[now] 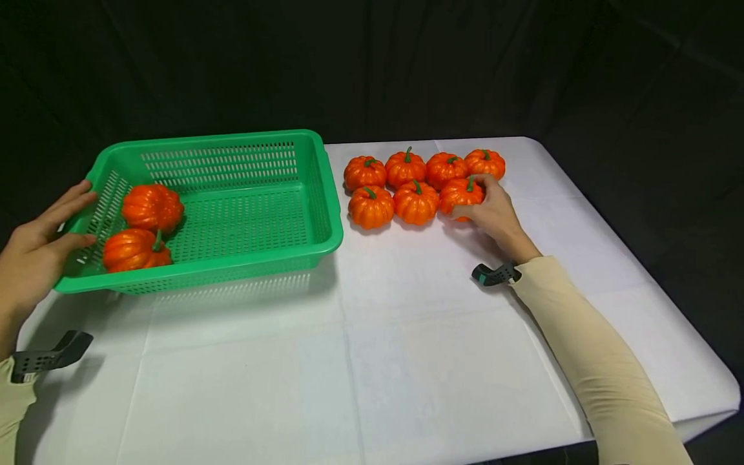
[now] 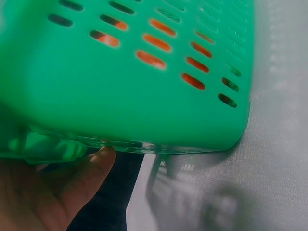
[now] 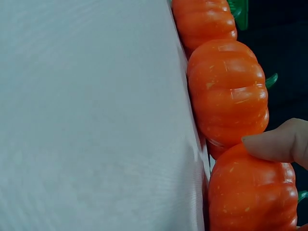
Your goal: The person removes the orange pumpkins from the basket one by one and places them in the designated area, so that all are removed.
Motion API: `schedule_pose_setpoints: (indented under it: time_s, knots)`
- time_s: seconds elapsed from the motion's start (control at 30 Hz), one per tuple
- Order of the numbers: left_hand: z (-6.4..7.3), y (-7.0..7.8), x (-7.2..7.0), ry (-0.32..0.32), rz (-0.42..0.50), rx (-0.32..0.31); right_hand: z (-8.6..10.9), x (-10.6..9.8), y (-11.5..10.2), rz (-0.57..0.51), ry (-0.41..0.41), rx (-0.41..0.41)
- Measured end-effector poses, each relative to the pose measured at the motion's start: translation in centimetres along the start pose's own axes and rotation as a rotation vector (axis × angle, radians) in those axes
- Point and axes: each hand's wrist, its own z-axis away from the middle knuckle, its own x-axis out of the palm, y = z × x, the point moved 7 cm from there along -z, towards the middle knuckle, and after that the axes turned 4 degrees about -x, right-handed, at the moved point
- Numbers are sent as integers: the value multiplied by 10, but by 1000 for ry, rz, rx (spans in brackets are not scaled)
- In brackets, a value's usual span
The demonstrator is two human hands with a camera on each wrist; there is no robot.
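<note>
At the far left my left hand [image 1: 35, 255] rests at the end rim of a green plastic basket [image 1: 244, 257], fingers and thumb stretched out against it. The left wrist view shows the thumb [image 2: 89, 175] along the basket's end wall. Two orange pumpkins lie inside at that end, one behind [image 1: 152, 208] and one in front [image 1: 130, 250]. On the right, my right hand [image 1: 494, 210] holds a small orange pumpkin [image 1: 456, 196] at the front row's right end, thumb in front and fingers behind. In the right wrist view the thumb [image 3: 272, 144] presses on that pumpkin's [image 3: 250, 192] side.
Several more pumpkins stand close together in two rows, among them a front one [image 1: 416, 203] and a back one [image 1: 485, 163] near the table's far edge. A white cloth [image 1: 407, 361] covers the table. Dark fabric [image 1: 372, 64] hangs behind it.
</note>
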Motion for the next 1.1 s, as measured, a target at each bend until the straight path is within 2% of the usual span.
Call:
schedule_pose_setpoints:
  time_s: [0.43,0.73,1.1]
  knots:
    - [0,0,0,5,-11,13,2,3,-1,51,-38,-5]
    - [1,1,-1,7,-1,-5,2,3,-2,70,-75,-7]
    - [-4,-10,-1,10,-7,10,3,2,-1,105,-106,-8]
